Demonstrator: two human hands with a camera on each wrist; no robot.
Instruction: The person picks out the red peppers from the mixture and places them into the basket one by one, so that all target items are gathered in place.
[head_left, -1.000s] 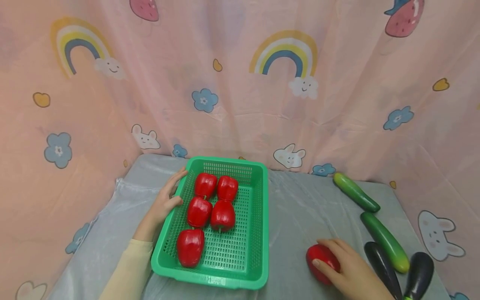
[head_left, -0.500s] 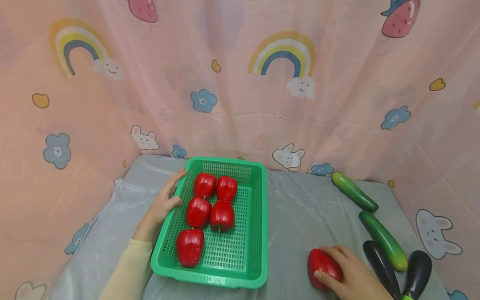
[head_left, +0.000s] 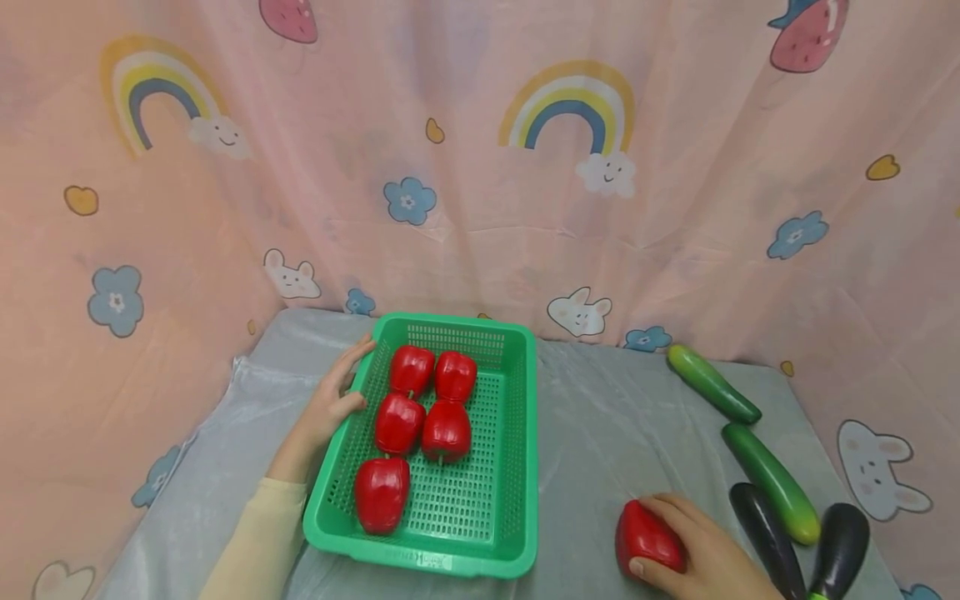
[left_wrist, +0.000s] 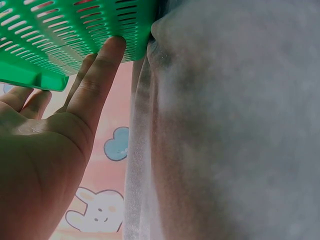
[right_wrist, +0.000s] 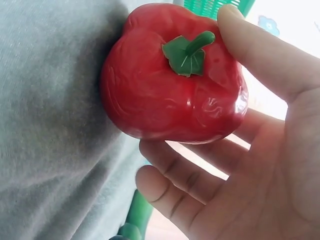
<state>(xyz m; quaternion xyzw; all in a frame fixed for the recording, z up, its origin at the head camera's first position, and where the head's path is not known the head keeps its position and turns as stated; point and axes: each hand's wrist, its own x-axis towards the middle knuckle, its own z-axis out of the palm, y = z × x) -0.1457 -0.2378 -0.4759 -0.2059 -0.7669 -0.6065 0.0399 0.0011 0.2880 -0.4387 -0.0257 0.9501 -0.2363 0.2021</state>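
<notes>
A green plastic basket [head_left: 514,467] holds several red bell peppers [head_left: 446,431], grouped toward its left side. My left hand [head_left: 330,410] lies against the basket's left wall with its fingers extended; up close, the left wrist view has the fingertips touching the slotted side. To the basket's right, my right hand [head_left: 708,546] grips another red bell pepper [head_left: 648,540] on the grey cloth. Thumb and fingers lie on opposite sides of this pepper, and its green stem [right_wrist: 192,50] shows in the right wrist view.
At the right lie two green zucchini [head_left: 712,383], end to end. Two dark eggplants [head_left: 838,546] are close by, near the right hand. Grey cloth [head_left: 585,433] covers the surface, and a pink printed curtain [head_left: 480,250] hangs behind and at the sides.
The bell pepper under my right hand has shifted slightly toward me and turned a little, with the hand moving along. My left hand and the basket stay where they were.
</notes>
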